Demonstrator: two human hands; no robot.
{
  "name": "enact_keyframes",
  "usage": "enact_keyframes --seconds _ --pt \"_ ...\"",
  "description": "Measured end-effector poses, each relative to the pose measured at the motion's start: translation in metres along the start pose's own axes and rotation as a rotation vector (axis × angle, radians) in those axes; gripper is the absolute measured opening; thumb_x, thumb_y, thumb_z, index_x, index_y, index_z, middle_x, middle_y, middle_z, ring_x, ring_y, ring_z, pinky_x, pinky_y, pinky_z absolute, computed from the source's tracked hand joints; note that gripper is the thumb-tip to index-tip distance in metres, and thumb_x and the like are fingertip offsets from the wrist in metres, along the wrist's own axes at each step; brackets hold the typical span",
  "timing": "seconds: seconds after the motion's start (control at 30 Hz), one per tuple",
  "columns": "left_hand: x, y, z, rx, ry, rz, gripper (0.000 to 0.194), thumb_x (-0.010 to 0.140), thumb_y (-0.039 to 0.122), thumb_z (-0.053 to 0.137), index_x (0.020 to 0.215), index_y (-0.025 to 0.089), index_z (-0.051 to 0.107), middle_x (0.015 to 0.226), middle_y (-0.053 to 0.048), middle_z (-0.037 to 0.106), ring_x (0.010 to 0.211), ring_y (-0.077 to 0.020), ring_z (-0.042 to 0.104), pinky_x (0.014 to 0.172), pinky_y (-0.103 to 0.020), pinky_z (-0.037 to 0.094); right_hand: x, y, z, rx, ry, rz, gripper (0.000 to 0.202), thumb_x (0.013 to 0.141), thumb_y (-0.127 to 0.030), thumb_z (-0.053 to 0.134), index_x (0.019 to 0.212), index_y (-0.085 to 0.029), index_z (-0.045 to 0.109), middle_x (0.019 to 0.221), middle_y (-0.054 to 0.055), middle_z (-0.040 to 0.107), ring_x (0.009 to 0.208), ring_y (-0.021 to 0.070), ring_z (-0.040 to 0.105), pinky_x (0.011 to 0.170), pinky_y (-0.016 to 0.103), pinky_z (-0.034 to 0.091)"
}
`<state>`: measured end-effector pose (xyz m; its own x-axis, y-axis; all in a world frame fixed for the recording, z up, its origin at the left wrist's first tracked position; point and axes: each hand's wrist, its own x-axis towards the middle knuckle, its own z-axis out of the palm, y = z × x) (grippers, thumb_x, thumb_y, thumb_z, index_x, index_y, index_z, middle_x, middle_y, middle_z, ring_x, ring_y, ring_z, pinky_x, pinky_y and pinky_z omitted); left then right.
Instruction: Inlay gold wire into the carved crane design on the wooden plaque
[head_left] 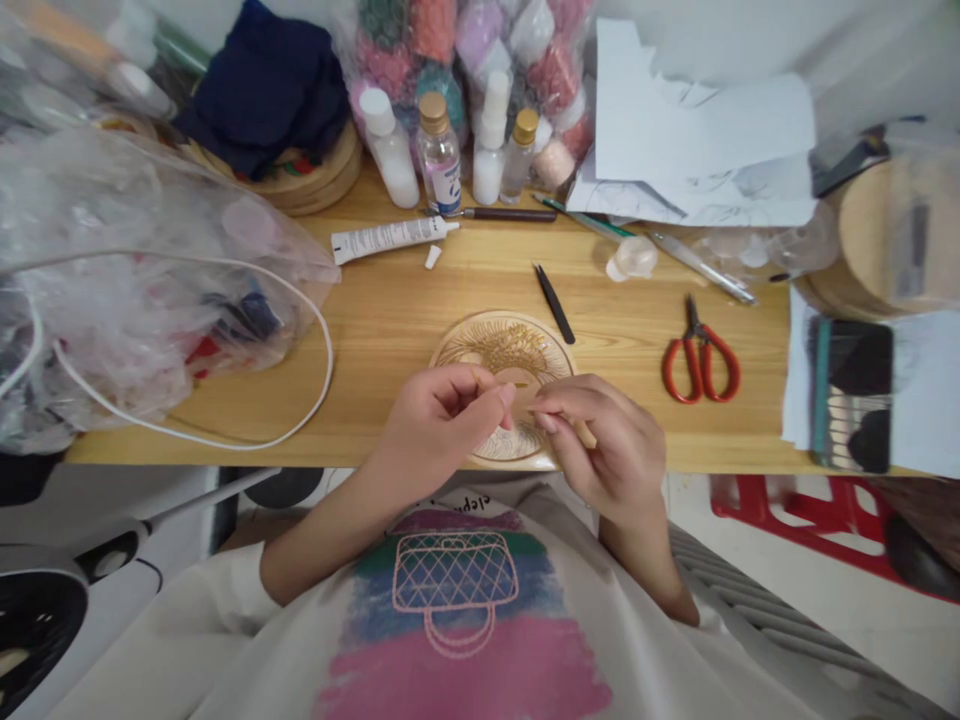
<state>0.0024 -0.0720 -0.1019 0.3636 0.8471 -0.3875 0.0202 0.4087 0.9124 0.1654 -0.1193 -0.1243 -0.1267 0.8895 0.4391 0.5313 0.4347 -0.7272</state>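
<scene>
A round wooden disc (501, 345) with a fine carved pattern lies at the table's front edge. Both of my hands hover over its near half with their fingertips meeting. My left hand (439, 425) pinches thumb against forefinger. My right hand (604, 450) is curled, its fingers pinched toward the left hand. A thin pale piece (525, 406) seems to be held between the two pinches; it is too small to tell what it is. The hands hide the disc's front part.
Black tweezers (555, 304) lie just behind the disc and red scissors (700, 358) to its right. Behind are a glue tube (390, 238), several small bottles (439, 155), pens, papers (697, 150) and bead bags. A plastic bag (127, 270) and white cable (315, 330) fill the left.
</scene>
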Motion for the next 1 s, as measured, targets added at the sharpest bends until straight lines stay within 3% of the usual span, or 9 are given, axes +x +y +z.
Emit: enact_keyframes --seconds 0.33,0.7,0.9,1.0 --pt "-0.001 0.005 0.001 0.036 -0.037 0.038 0.029 0.083 0.021 0.056 0.054 0.019 0.056 0.044 0.007 0.035 0.041 -0.0048 0.027 0.043 -0.022 0.023 -0.001 -0.004 -0.001 -0.008 -0.006 -0.013 0.026 0.090 -0.008 0.053 0.108 -0.026 0.061 0.093 0.001 0.070 0.082 0.0158 0.067 0.068 0.030 0.056" --pt "0.000 0.008 -0.005 0.120 -0.120 0.063 0.028 0.081 0.025 0.054 0.053 0.018 0.052 0.047 0.006 0.036 0.044 -0.0055 0.027 0.040 -0.020 0.020 -0.003 -0.008 -0.003 0.031 -0.001 -0.020 0.017 0.089 -0.009 0.057 0.101 -0.020 0.062 0.089 0.002 0.069 0.082 0.0140 0.067 0.071 0.027 0.055" --pt "-0.001 0.012 -0.008 0.215 -0.211 0.074 0.027 0.080 0.025 0.052 0.054 0.018 0.051 0.049 0.007 0.034 0.046 -0.0059 0.027 0.042 -0.020 0.021 -0.003 -0.009 -0.005 0.188 -0.037 0.014 0.014 0.087 -0.008 0.060 0.096 -0.018 0.063 0.085 0.002 0.067 0.080 0.0137 0.065 0.071 0.027 0.054" --pt "-0.003 0.012 -0.008 0.178 -0.206 0.063 0.028 0.081 0.025 0.051 0.054 0.018 0.051 0.048 0.007 0.033 0.044 -0.0052 0.025 0.040 -0.021 0.020 -0.005 -0.007 -0.002 0.270 0.013 0.062 0.016 0.085 -0.006 0.061 0.094 -0.019 0.062 0.083 0.001 0.065 0.078 0.0124 0.063 0.071 0.026 0.053"
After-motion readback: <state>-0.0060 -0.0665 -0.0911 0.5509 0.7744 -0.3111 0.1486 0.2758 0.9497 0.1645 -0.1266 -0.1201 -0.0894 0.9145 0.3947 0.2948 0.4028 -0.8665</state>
